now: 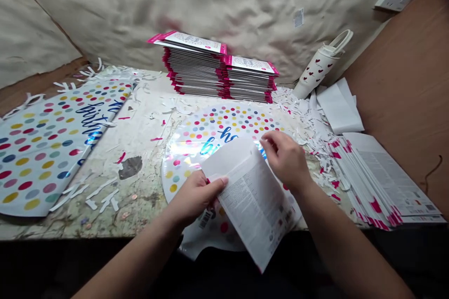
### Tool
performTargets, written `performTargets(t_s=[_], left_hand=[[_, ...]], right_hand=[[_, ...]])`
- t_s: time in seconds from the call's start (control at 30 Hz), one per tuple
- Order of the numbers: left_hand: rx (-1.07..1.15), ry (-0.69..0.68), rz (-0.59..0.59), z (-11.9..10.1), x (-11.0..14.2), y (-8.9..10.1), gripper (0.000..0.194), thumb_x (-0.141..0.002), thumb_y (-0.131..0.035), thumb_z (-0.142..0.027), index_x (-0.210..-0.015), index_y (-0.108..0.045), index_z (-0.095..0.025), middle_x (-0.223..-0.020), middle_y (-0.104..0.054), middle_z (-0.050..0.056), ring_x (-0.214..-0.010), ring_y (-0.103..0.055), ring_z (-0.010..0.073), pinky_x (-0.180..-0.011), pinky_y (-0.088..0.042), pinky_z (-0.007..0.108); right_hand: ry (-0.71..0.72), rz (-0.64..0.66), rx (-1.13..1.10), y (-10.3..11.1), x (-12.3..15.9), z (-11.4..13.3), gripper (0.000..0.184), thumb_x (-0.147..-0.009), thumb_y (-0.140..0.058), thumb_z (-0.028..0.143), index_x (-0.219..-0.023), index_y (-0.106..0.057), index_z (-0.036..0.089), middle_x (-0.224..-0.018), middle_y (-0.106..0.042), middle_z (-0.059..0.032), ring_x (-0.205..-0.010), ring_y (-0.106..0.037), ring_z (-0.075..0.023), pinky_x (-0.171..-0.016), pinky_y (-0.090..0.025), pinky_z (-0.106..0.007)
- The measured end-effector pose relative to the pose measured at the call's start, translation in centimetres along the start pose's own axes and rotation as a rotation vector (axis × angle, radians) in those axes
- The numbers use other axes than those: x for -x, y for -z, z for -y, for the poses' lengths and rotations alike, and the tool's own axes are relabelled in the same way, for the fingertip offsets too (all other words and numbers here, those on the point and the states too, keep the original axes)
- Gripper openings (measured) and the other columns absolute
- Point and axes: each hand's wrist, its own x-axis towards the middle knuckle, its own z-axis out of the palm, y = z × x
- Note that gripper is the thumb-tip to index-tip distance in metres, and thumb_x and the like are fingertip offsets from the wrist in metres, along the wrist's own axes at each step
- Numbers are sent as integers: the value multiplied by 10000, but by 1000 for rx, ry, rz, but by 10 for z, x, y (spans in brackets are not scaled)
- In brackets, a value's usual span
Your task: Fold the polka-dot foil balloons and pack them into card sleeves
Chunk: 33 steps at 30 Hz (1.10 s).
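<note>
A flat round foil balloon (224, 124) with coloured dots and blue lettering lies on the table in front of me. Over its near part I hold a white printed card sleeve (252, 196) with a pink edge. My left hand (196, 196) grips the sleeve's left edge, thumb on top. My right hand (286, 156) pinches its upper right corner, fingers closed on it.
Two stacks of pink-edged packaged cards (213, 67) stand at the back. A fanned pile of printed sleeves (382, 182) lies on the right. Dotted balloons (42, 145) lie on the left. A heart-patterned cup (317, 70) leans on the wall. Paper scraps litter the worn table (140, 145).
</note>
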Motion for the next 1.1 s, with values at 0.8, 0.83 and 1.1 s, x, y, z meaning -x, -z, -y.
performTargets(t_s=[0.8, 0.83, 1.1], left_hand=[[-155, 27, -1, 15, 1, -17, 431, -789, -538, -441, -515, -602, -114, -453, -577, 36, -415, -497, 109, -437, -372, 206], [-166, 12, -3, 15, 1, -17, 432, -790, -536, -445, -518, -602, -116, -458, -576, 35, -423, -500, 113, -439, -373, 209], [-93, 74, 4, 9, 1, -21, 419, -779, -553, -389, -474, -612, -108, -427, -575, 46, -394, -494, 102, -438, -370, 205]], right_hand=[[382, 247, 216, -19, 41, 26, 190, -843, -429, 89, -809, -610, 135, -773, -627, -81, -758, -573, -195, -684, -455, -306], [394, 254, 258, -20, 42, 27, 196, -839, -422, 87, -791, -607, 131, -756, -615, -84, -739, -564, -199, -664, -450, -309], [132, 80, -18, -22, 39, 14, 136, -861, -447, 146, -845, -580, 171, -824, -625, -49, -779, -573, -165, -710, -462, -282]])
